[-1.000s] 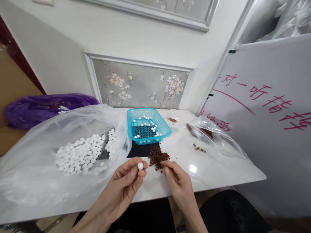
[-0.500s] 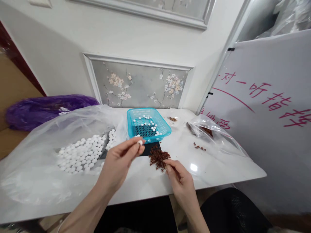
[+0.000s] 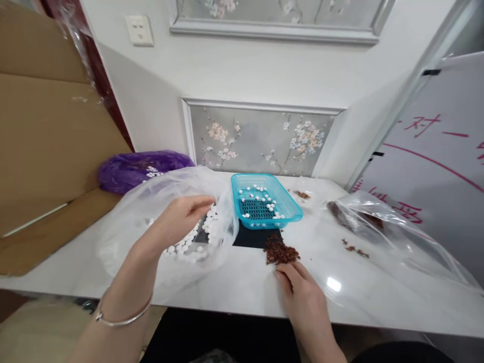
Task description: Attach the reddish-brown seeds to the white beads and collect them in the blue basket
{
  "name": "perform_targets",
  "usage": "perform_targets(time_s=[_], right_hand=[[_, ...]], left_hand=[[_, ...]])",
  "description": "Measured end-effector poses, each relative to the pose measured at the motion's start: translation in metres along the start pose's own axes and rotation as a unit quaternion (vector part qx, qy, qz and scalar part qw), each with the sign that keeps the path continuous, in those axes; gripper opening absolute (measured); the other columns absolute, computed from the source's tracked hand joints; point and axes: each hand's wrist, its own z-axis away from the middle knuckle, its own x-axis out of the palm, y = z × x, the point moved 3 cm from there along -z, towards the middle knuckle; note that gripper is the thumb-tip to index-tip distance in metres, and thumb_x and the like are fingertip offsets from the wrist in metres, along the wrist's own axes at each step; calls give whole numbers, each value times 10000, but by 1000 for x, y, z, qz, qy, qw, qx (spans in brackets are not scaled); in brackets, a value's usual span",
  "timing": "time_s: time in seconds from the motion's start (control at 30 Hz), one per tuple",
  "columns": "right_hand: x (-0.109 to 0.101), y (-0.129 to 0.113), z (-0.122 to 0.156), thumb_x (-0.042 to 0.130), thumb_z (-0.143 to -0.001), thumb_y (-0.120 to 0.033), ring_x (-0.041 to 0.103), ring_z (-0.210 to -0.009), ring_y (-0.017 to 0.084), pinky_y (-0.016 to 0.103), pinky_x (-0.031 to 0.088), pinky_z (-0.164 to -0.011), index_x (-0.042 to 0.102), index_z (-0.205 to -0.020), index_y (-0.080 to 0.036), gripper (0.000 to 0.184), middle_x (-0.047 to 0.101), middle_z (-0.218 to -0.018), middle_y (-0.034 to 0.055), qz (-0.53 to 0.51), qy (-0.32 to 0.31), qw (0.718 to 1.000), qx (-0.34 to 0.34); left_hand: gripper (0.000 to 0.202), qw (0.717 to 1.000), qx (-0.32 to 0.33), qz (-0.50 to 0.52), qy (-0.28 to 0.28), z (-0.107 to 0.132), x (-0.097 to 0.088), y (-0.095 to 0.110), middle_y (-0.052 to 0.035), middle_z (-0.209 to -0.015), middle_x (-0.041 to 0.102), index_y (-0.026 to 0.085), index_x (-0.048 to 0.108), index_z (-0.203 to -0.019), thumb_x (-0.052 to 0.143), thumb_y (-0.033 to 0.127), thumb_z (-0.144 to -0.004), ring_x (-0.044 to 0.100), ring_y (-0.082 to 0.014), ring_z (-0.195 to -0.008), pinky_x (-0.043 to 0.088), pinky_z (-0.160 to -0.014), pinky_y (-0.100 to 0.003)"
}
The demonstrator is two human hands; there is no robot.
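Note:
My left hand [image 3: 177,219] reaches over the mouth of a clear plastic bag [image 3: 132,222] full of small white beads [image 3: 189,244]. Its fingertips are drawn together just above the beads, and whether they hold one is hidden. A thin bangle is on that wrist. My right hand [image 3: 302,295] rests on the white tabletop [image 3: 242,282], fingers loosely stretched, tips at the near edge of a small pile of reddish-brown bits [image 3: 280,252]. Behind the pile a turquoise plastic basket [image 3: 291,214] holds several white beads and sits partly on a black mat [image 3: 251,237].
A second clear bag [image 3: 381,227] with brown bits lies at the right, a few crumbs [image 3: 353,247] beside it. A purple bag [image 3: 132,169] lies at the back left by cardboard [image 3: 45,151]. A white board with red writing [image 3: 434,166] leans at the right.
My left hand carried a white bead from in front of me toward the basket, then swung left over the bead bag. The right hand stayed by the brown pile. The view turned left.

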Motion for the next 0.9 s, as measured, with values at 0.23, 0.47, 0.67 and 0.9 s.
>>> perform_targets(time_s=[0.23,0.47,0.67,0.9], right_hand=[[-9,-2,5,408,-917,-318,644,-736,205,287,478,-602,626,-863,-230,241,662,-925,69,-48,45,998,7],[-5,8,15,469,-901,-347,640,-730,205,306,479,-696,610,-945,-214,199,685,-863,63,-117,83,988,51],[-13,-4,11,519,-878,-344,610,-747,194,278,480,-663,637,-849,-215,177,657,-886,63,-208,56,974,63],[-12,-27,6,545,-868,-281,578,-609,156,240,480,-576,638,-799,-208,137,610,-677,18,-326,-32,942,67]], left_hand=[[227,995,-32,-37,-83,39,11,-36,-34,-814,732,230,731,-806,511,253,-756,631,-232,-772,417,-687,-276],[233,994,-36,-40,-96,44,36,-36,-53,-759,705,222,708,-736,486,154,-723,609,-232,-750,375,-691,-286],[272,992,-21,-48,-112,41,41,-36,-66,-827,692,216,711,-781,446,153,-771,600,-238,-801,374,-740,-313],[173,977,-82,195,1,45,31,-28,-57,-928,664,208,713,-888,594,294,-797,591,-209,-845,431,-766,-299]])
